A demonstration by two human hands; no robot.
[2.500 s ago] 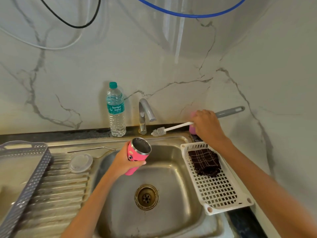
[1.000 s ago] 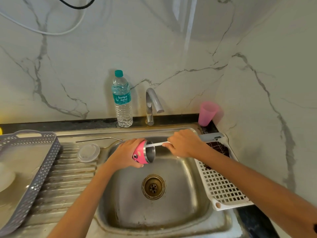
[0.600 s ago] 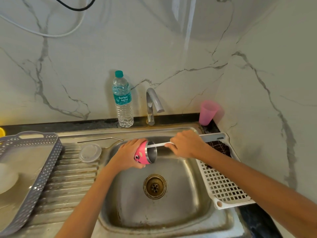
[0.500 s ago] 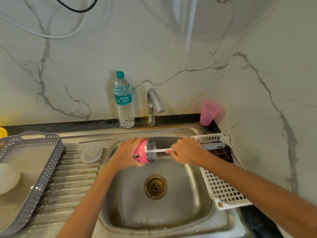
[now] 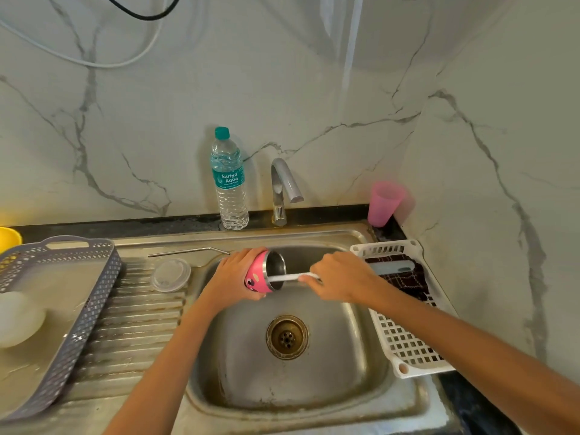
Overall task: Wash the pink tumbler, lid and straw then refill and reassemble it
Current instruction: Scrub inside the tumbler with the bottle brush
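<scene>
Sink (image 5: 314, 390), back rim: tumbler (image 5: 260, 276), brush (image 5: 290, 276).

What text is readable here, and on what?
"Suriya Aqua": on the teal label of the water bottle beside the tap.
A smaller line under it on the same label: too blurred to read.
No words show on the pink tumbler, only a printed cartoon figure.
Nothing else in view shows legible text.
</scene>
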